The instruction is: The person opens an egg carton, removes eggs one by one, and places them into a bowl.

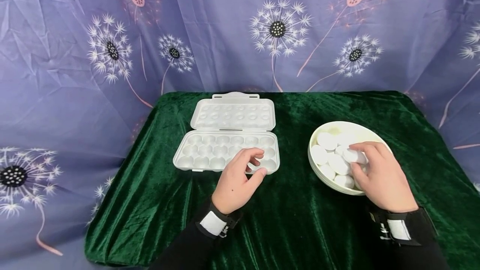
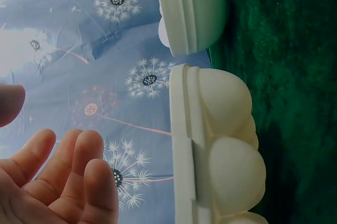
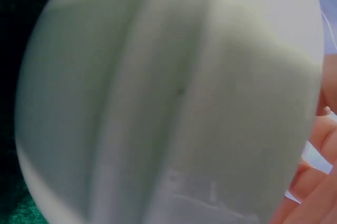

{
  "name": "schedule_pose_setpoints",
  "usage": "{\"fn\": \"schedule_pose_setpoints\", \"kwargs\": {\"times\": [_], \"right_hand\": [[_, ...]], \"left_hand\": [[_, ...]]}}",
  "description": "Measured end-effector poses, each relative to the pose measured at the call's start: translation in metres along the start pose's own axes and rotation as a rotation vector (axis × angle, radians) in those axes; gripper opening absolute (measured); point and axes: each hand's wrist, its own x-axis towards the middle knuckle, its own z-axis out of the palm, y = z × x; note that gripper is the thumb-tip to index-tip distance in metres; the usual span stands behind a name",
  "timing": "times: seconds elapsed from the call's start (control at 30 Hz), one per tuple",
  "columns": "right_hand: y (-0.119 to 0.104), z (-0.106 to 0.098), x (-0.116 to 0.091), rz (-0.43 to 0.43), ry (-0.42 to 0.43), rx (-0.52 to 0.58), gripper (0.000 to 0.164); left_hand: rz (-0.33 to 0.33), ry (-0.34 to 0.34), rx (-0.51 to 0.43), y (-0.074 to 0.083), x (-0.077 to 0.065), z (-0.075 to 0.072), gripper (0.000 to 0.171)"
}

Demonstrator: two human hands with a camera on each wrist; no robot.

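Note:
My right hand [image 1: 387,180] reaches over the rim of a cream bowl [image 1: 361,132] on the right side of the table. Between its thumb and fingers it pinches a white egg [image 1: 354,156], held just above several other white eggs [image 1: 338,163] in the bowl. My left hand [image 1: 238,184] hovers by the front right part of a white plastic egg carton [image 1: 221,151], fingers loosely bent and holding nothing. The carton lies with its lid [image 1: 234,113] folded back, showing rows of rounded cups. In the right wrist view, the bowl's outer wall [image 3: 253,103] hides most of the hand.
Dark green velvet cloth [image 1: 157,203] covers the table. Behind and beside it hangs a blue-purple curtain [image 1: 225,24] with dandelion prints. The carton stands left of the bowl, with a strip of cloth between them.

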Motion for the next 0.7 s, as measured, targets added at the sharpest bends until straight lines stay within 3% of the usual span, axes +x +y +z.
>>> {"fn": "schedule_pose_setpoints", "kwargs": {"times": [0.7], "right_hand": [[-0.0005, -0.0033, -0.0058, -0.021, 0.082, 0.039, 0.041]], "left_hand": [[-0.039, 0.005, 0.049, -0.0092, -0.0025, -0.0049, 0.035]]}}
